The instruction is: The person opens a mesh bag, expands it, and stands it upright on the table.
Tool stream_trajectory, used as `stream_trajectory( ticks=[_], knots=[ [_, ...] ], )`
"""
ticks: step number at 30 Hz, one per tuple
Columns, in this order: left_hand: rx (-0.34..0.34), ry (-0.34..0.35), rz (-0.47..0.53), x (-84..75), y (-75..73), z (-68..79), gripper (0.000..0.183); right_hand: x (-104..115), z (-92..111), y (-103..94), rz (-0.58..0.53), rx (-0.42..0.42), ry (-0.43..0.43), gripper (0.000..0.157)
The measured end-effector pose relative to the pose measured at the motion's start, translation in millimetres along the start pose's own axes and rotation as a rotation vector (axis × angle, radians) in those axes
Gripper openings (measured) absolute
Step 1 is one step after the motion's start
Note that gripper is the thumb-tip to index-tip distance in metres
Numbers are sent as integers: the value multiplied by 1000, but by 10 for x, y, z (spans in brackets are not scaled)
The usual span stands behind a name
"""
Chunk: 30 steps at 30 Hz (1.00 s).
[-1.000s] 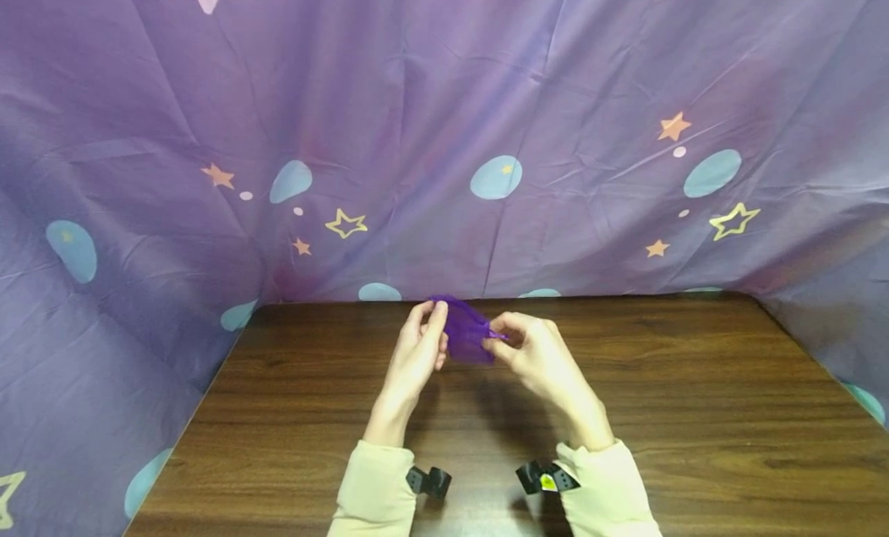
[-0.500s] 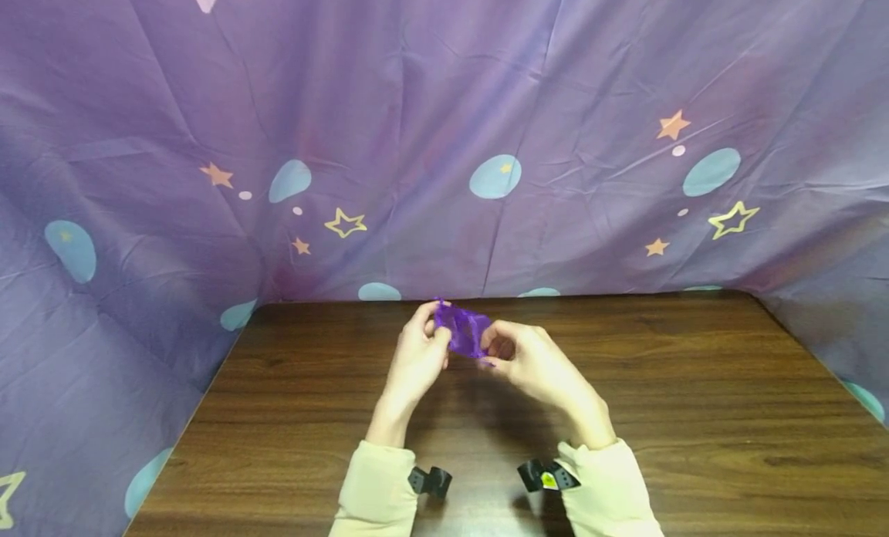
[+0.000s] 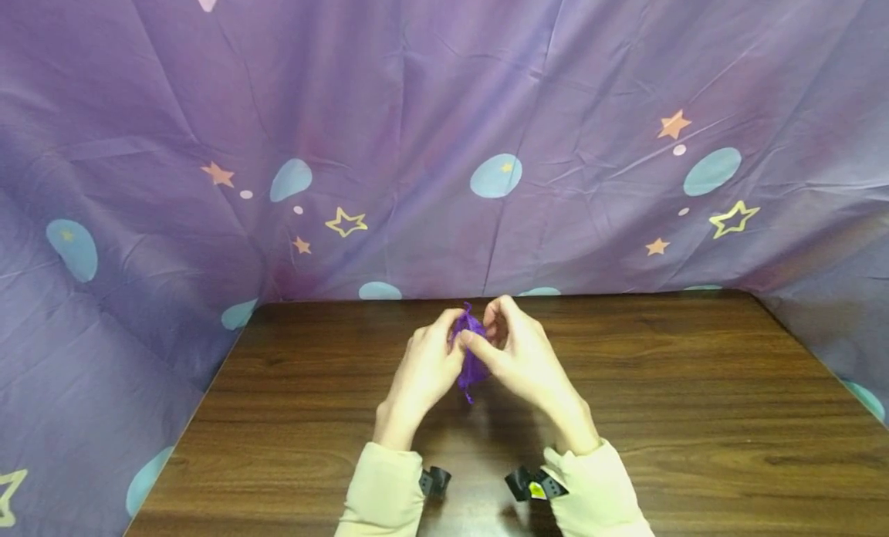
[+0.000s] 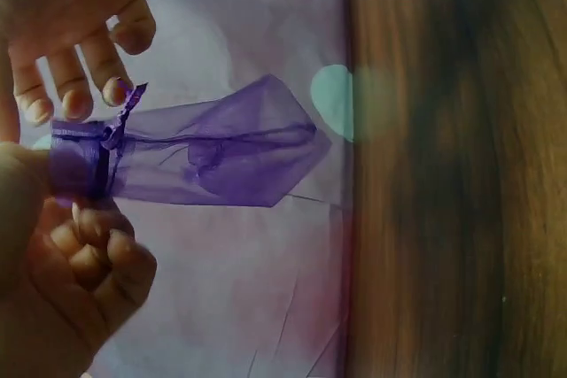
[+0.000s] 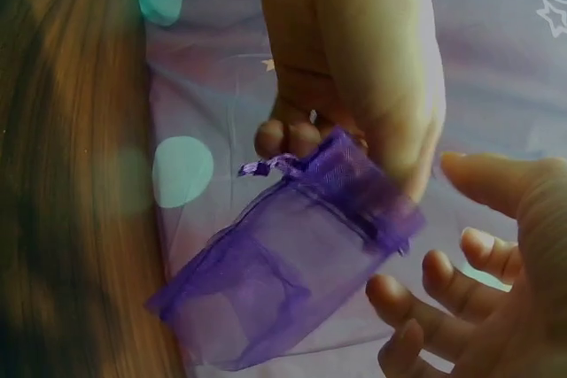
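Observation:
A sheer purple drawstring pouch [image 3: 472, 369] hangs between the two hands, above the table. My left hand [image 3: 425, 363] pinches its gathered top; in the left wrist view the curled fingers [image 4: 115, 272] lie at the drawstring band. Beside it is my right hand [image 3: 521, 352], its fingers loosely bent and spread. In the right wrist view, that right hand [image 5: 505, 281] stands apart from the cloth, with the thumb near the left hand's fingertips. Ribbon ends [image 5: 266, 166] stick out at the side of the pouch. Darker purple shows in its lower part; whether that is only folded cloth, I cannot tell.
The dark wood-grain table [image 3: 694, 406] spreads under both forearms. Behind it and at the sides hangs a purple cloth [image 3: 417, 136] printed with stars and blue blobs. Small black wrist cameras [image 3: 436, 481] sit at both cream sleeves.
The pouch was stretched sideways between both hands; it has turned and now hangs downward from the left hand. The right hand has let go of it and moved closer to the left.

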State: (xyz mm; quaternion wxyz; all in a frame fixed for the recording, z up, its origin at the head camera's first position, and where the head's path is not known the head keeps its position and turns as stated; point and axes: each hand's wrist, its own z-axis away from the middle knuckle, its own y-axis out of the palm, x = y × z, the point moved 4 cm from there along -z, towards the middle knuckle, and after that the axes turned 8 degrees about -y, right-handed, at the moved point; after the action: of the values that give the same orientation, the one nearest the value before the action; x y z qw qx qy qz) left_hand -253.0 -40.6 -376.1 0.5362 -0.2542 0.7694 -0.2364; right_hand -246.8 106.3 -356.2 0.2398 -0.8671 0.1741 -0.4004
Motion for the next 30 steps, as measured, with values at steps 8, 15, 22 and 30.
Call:
stream_trajectory(
  ticks=[8,15,22,30],
  knots=[
    [77,59,-22,-36,73,-6,38,-25,29,2,128,37,24,28],
    [112,107,-46,-42,128,-1,38,-122,34,-82,155,33,6,29],
    [108,311,-194,-77,159,61,29,-209,37,-163,104,48,-12,27],
    [165,237,-219,-62,192,71,25,-257,43,-198,75,110,-44,17]
  ],
)
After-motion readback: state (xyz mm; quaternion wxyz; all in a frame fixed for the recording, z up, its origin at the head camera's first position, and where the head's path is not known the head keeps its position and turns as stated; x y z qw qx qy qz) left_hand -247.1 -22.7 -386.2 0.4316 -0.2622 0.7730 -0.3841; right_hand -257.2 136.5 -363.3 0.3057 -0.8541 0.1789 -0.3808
